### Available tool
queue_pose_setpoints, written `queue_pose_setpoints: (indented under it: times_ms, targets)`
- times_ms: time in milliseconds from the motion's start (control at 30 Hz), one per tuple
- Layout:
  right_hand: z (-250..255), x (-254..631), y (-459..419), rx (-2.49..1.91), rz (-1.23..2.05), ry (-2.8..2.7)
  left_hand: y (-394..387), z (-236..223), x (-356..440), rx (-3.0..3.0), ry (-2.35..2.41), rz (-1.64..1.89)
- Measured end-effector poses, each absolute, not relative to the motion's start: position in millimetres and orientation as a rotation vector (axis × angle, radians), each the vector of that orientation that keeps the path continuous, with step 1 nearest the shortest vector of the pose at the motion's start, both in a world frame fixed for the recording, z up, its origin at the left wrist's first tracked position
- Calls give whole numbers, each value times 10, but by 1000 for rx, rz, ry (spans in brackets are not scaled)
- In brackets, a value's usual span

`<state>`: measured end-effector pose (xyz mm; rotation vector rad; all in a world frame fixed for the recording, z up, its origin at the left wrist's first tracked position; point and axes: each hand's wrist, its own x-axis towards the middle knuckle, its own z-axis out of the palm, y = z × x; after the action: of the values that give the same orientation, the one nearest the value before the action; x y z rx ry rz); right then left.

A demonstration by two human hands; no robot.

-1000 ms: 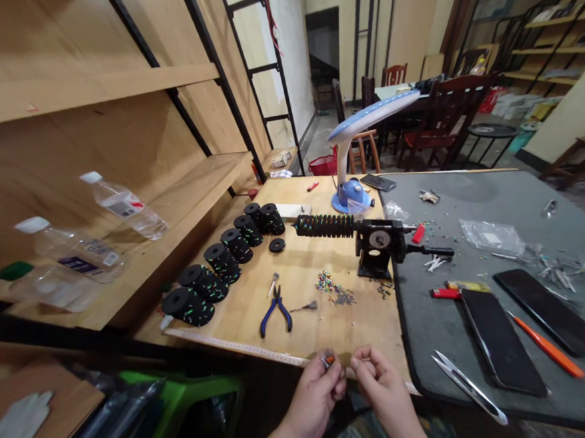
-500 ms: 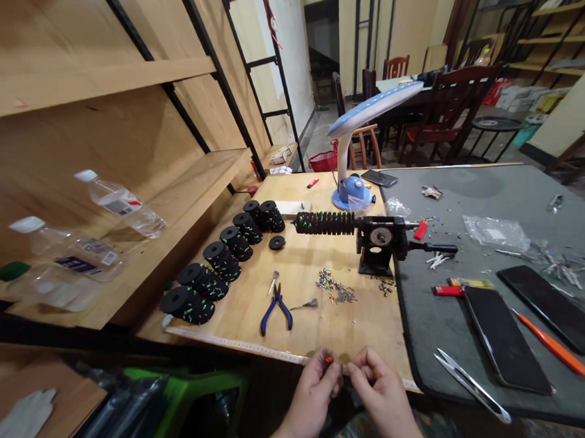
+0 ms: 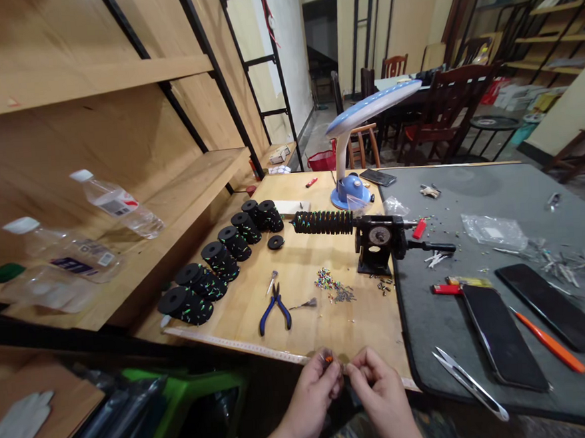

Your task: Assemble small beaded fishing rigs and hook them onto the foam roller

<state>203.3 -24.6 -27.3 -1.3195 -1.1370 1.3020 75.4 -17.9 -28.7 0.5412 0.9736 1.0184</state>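
Note:
Both hands meet at the front edge of the wooden table, fingertips almost touching. My left hand (image 3: 318, 385) is closed in a pinch, and a small orange piece (image 3: 328, 359) shows between its fingers. My right hand (image 3: 378, 381) pinches too; whatever lies in its fingertips is too small to make out. Beyond them lie blue-handled pliers (image 3: 274, 311), a pile of coloured beads (image 3: 327, 280), small grey metal pieces (image 3: 344, 295) and a thin tool with a flared grey end (image 3: 306, 304).
Black foam spools (image 3: 186, 305) line the table's left side. A hand-cranked winder (image 3: 377, 240) carries a ridged black roll (image 3: 324, 222); behind it stands a blue lamp (image 3: 349, 189). On the grey mat (image 3: 441, 342) lie phones (image 3: 504, 337), thread snips (image 3: 472, 383) and an orange-handled tool (image 3: 549, 341).
The hands keep the same closed pose at the table edge, with only a very slight shift. The whole view has drifted a little; nothing on the table has moved.

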Motion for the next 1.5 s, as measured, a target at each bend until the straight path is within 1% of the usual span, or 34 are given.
queue_pose_setpoints:
  times_ms: [300, 533, 733, 900, 1167, 1500]
  targets:
    - [-294, 2033, -240, -1326, 1305, -1102, -200, -294, 742, 617, 988, 985]
    - [-242, 2040, -202, -1299, 1362, -1045, -206, -210, 707, 925, 1073, 930]
    - [-190, 2052, -172, -1304, 1491, -997, -219, -165, 682, 1208, 1190, 916]
    - [-225, 2031, -155, -1288, 1535, -917, -223, -118, 686, 1340, 1250, 894]
    - [-397, 2044, -106, -1273, 1635, -729, -228, -131, 660, 1502, 1229, 857]
    - [-299, 2072, -102, -1207, 1687, -563, -207, -87, 637, 1698, 1209, 791]
